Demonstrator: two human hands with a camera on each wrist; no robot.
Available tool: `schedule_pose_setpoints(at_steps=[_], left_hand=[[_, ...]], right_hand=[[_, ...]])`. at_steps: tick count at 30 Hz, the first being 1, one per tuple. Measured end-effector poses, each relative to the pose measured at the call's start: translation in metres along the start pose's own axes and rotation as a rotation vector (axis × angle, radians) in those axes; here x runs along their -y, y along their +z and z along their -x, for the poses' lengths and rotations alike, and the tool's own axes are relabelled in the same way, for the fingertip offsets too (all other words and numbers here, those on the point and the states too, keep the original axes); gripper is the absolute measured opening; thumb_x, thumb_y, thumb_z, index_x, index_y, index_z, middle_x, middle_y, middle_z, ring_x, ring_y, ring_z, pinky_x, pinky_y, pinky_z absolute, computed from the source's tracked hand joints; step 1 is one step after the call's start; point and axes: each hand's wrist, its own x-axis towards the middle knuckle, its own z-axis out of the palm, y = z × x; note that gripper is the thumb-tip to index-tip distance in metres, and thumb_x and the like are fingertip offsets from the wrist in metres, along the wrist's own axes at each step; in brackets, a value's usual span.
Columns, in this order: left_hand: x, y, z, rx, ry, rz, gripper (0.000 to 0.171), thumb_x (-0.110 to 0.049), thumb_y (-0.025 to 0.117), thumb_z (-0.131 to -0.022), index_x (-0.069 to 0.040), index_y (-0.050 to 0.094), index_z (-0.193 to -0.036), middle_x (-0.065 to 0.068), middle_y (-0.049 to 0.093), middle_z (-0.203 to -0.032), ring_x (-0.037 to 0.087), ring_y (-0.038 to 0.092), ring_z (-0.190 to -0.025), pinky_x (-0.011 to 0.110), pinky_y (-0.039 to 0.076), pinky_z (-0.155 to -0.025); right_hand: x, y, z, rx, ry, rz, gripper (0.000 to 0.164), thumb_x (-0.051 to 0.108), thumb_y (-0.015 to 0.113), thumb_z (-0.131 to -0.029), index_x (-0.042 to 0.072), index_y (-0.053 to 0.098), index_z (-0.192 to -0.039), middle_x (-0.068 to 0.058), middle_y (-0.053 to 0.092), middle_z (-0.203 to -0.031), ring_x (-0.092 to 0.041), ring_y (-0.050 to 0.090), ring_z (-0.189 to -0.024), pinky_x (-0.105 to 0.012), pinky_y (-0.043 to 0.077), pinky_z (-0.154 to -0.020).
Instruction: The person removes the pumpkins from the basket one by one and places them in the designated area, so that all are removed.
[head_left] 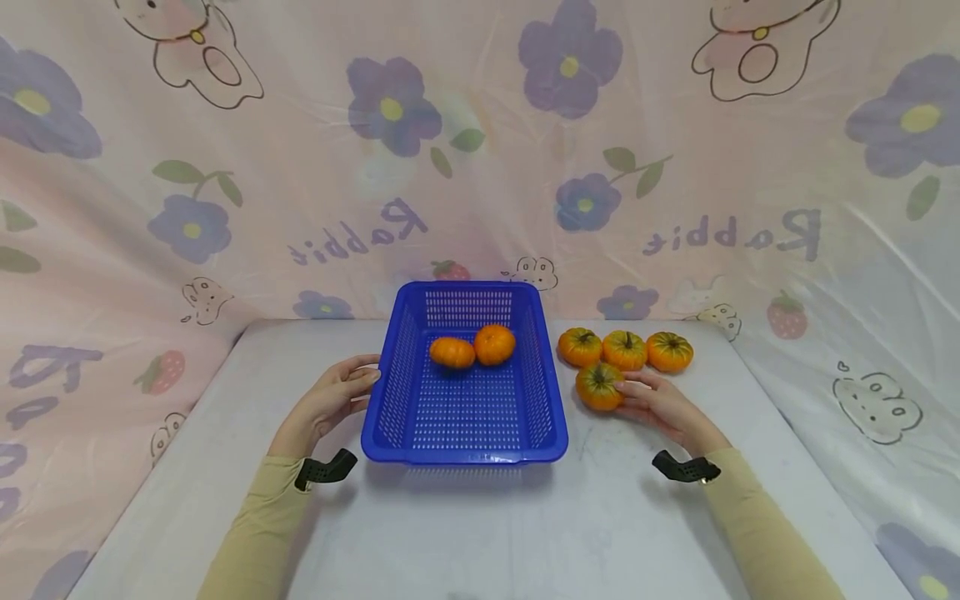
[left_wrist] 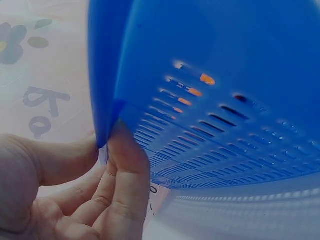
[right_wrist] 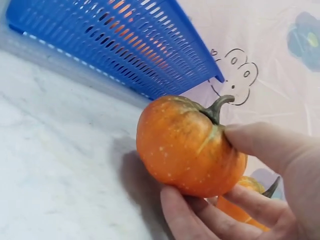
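A blue plastic basket (head_left: 465, 454) with slotted walls stands in the middle of the table. My left hand (head_left: 335, 398) pinches its left rim between thumb and fingers, as the left wrist view shows close up. Two orange pumpkins, one on the left (head_left: 452, 353) and one on the right (head_left: 495, 345), lie inside toward the back. To the right of the basket, my right hand (head_left: 660, 404) grips a small orange pumpkin (right_wrist: 190, 147) with a green-brown stem. Its thumb lies near the stem and the fingers curve underneath.
Behind the right hand, three more pumpkins sit in a row: a left one (head_left: 579, 347), a middle one (head_left: 625, 350) and a right one (head_left: 670, 352). A patterned curtain (head_left: 480, 192) hangs behind the white table (head_left: 480, 542).
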Motion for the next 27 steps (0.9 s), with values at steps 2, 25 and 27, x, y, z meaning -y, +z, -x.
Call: schedule_pose_setpoints(at_steps=[2,25,27], left_hand=[[0.0,0.0,0.0,-0.005,-0.005,0.001,0.049,-0.009,0.052,-0.099,0.002,0.033,-0.143,0.005,0.063,-0.103,0.015,0.065,-0.086,0.028,0.055,-0.075],[0.001,0.0,0.001,-0.008,-0.003,-0.008,0.047,-0.009,0.05,-0.1,0.001,0.033,-0.143,0.006,0.062,-0.105,0.016,0.065,-0.087,0.029,0.055,-0.075],[0.002,0.0,0.0,-0.013,-0.004,-0.009,0.046,-0.008,0.05,-0.1,0.0,0.034,-0.143,0.006,0.062,-0.105,0.016,0.065,-0.087,0.029,0.055,-0.076]], right_hand=[[-0.002,0.002,-0.001,-0.006,0.0,0.011,0.066,0.026,0.057,-0.098,-0.006,0.024,-0.145,-0.026,0.031,-0.142,-0.017,0.061,-0.102,-0.041,0.045,-0.096],[0.0,0.012,-0.002,0.01,0.003,0.159,0.06,0.024,0.054,-0.099,-0.011,0.031,-0.141,-0.028,0.043,-0.134,-0.025,0.063,-0.096,-0.04,0.05,-0.089],[0.001,0.012,-0.001,0.002,0.003,0.168,0.058,0.024,0.053,-0.1,-0.01,0.031,-0.141,-0.028,0.042,-0.134,-0.024,0.063,-0.096,-0.04,0.05,-0.089]])
